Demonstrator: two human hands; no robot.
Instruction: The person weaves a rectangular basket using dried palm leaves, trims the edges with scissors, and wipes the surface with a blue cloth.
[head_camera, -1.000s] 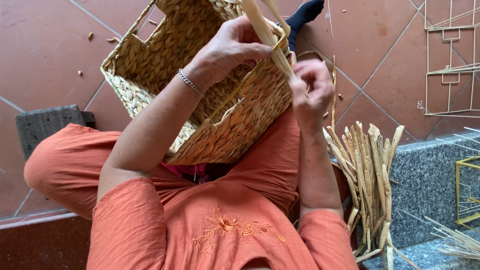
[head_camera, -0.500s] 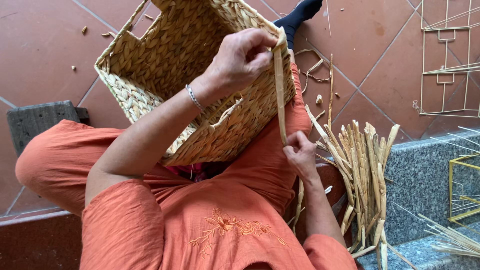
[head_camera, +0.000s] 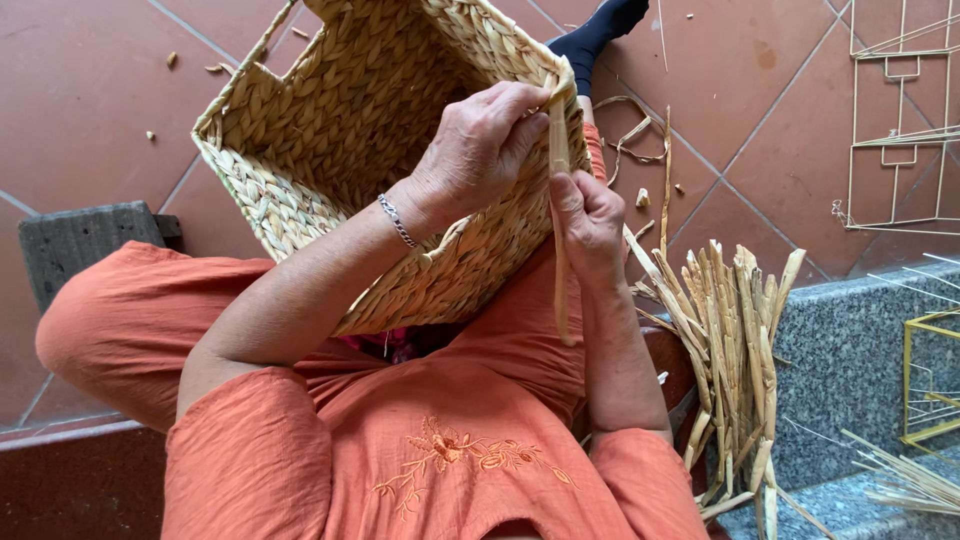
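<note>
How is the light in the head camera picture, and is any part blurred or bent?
Head view: soft, even daylight, no glare; faint shadow under the woven basket. Left hand, right hand and the straw strip between them look sharp. The grey stone ledge and wire frame near the right edge appear slightly bent by the wide lens.

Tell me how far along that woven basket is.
Done: the basket's walls look fully woven up to the rim. In hand: the left hand pinches a reed strand at the rim corner while the right hand grips it lower down. Left: that strand's loose tail hangs free; a bundle of unused reeds stands alongside.
</note>
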